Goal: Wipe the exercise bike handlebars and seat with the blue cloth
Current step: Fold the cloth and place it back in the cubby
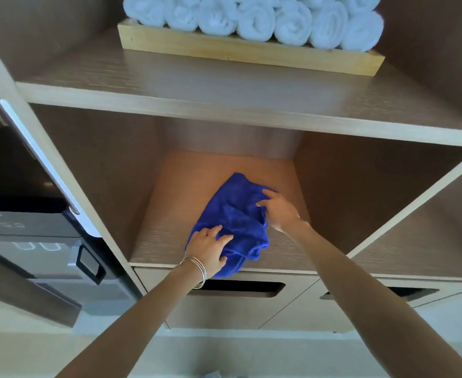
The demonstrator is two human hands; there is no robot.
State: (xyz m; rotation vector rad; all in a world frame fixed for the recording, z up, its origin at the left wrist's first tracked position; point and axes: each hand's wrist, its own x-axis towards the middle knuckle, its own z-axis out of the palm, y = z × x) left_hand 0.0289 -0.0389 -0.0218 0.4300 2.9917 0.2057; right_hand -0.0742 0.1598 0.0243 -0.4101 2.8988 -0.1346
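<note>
Two hands, left hand point(209, 248) and right hand point(280, 211), rest on one blue cloth point(235, 222).

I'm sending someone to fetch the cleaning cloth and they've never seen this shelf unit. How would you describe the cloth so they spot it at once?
Find the wooden shelf unit with the tray of rolled white towels on top. In the open cubby just below lies the blue cloth, crumpled, its front edge hanging over the lip, both hands on it. It is the only deep blue thing there.
</note>
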